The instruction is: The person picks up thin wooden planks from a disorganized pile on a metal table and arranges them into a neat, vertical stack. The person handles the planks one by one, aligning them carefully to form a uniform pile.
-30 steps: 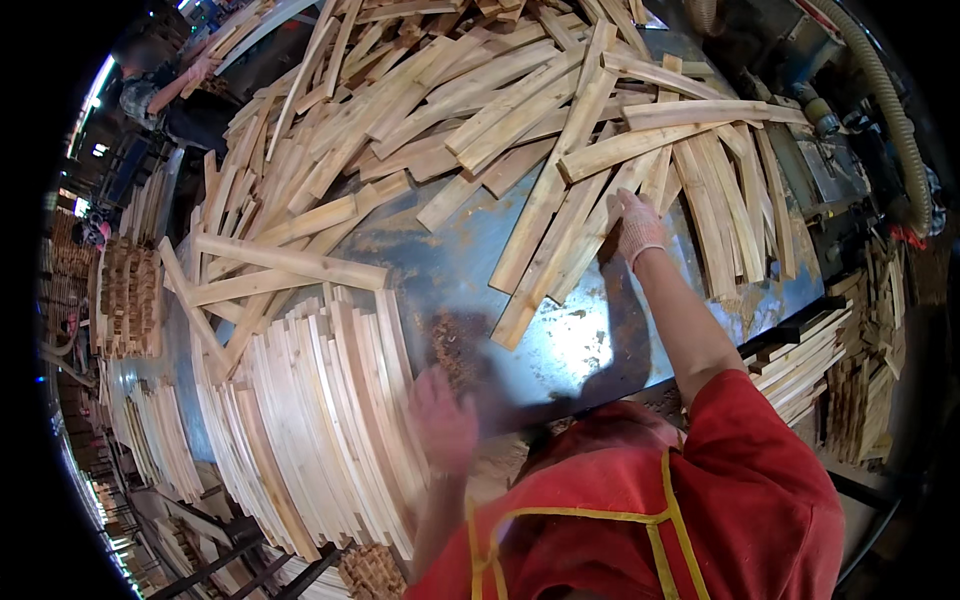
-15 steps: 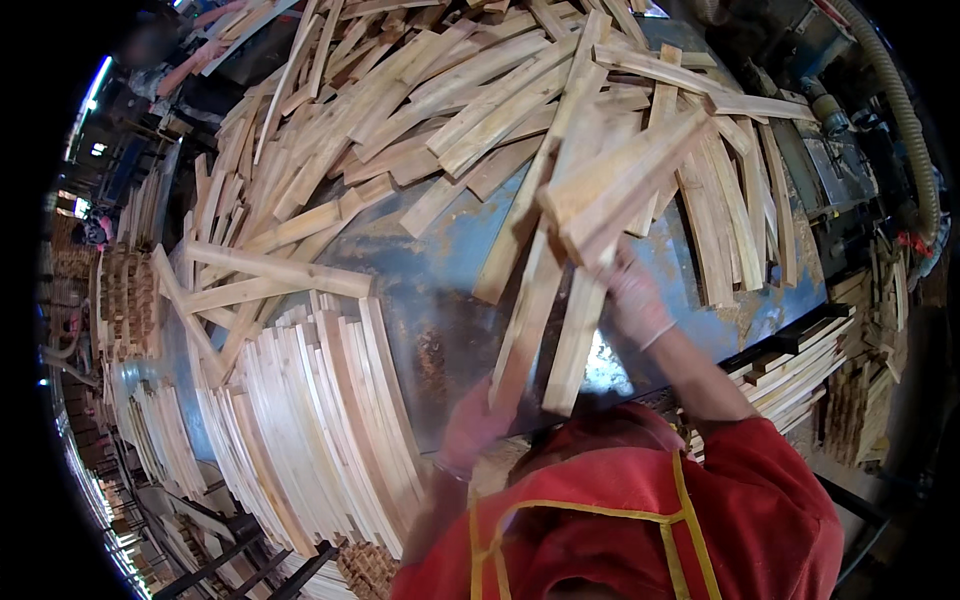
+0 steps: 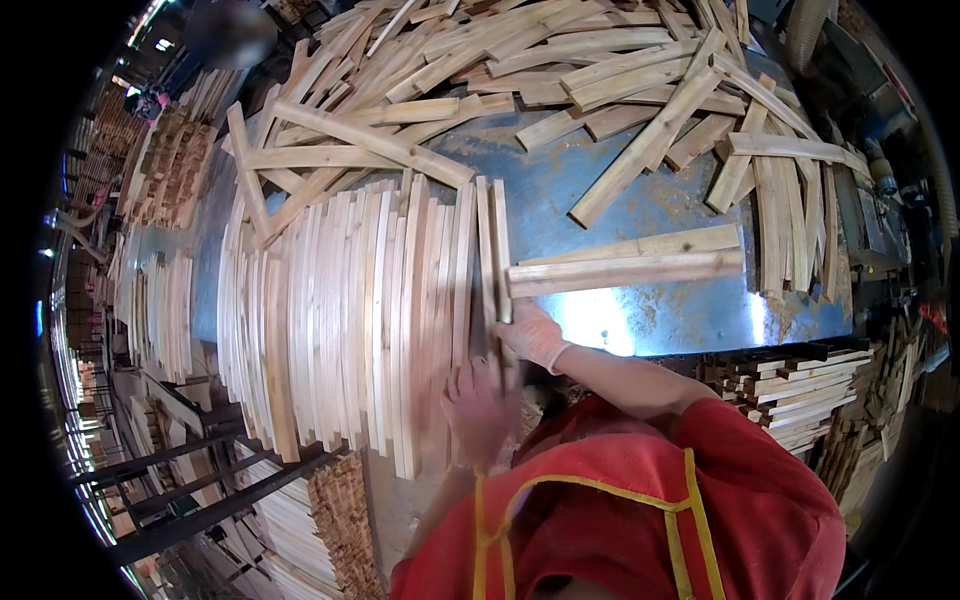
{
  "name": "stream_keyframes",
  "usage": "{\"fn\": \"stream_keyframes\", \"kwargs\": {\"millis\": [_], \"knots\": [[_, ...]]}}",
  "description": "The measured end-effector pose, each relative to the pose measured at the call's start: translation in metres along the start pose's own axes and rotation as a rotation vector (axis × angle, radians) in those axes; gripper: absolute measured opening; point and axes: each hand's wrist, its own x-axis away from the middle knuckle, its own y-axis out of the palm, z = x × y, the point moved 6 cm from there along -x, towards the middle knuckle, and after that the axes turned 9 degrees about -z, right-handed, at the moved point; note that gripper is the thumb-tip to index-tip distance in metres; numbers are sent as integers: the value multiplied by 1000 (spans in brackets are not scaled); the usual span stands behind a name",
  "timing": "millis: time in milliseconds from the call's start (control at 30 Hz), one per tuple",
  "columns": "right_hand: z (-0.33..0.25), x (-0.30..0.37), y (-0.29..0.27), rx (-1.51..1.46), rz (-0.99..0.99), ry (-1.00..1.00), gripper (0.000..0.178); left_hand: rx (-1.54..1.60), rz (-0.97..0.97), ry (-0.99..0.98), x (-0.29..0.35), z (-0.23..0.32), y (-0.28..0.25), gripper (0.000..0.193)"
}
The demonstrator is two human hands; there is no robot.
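My right hand (image 3: 535,335), in a pale glove, is closed round the near part of narrow wooden boards (image 3: 493,250) set on edge. They run away from me just right of a tightly packed row of boards (image 3: 340,310). Beyond that hand, two more wooden boards (image 3: 640,272) lie crosswise, their left ends close to its fingers; whether it grips them too I cannot tell. My left hand (image 3: 480,415) is somewhat blurred. Its fingers stretch forward beside the near ends of the on-edge boards, and their contact with the wood is unclear.
A large heap of loose boards (image 3: 560,60) covers the far part of the blue metal table (image 3: 680,315). Crossed boards (image 3: 340,155) lie beyond the row. Stacked boards (image 3: 800,390) stand below the table's right edge; dark metal bars (image 3: 220,500) are at lower left.
The view has shifted left. My right hand has come down and left with its boards, which now stand on edge beside the row. Two boards lie crosswise. My left hand's fingers have straightened.
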Motion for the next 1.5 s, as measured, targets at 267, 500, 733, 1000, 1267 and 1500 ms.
{"fn": "stream_keyframes", "kwargs": {"millis": [267,500,733,1000,1267,1500], "knots": [[-7,50,-93,480,123,-406,90,-197,-59,-90,-42,-28,16,95],[84,28,-187,931,77,-237,95,12,42,94,-131,61,-32,86],[133,95,-262,743,79,-187,88,522,421,109,-243,99,-48,73],[124,125,-381,-152,450,-83,98,-78,-232,191,-326,216,30,78],[134,43,-275,-1187,423,-352,64,1338,-847,4,-133,149,18,57],[82,-8,-56,-1245,-38,-67,69,458,-497,23,9,45,30,62]]}}
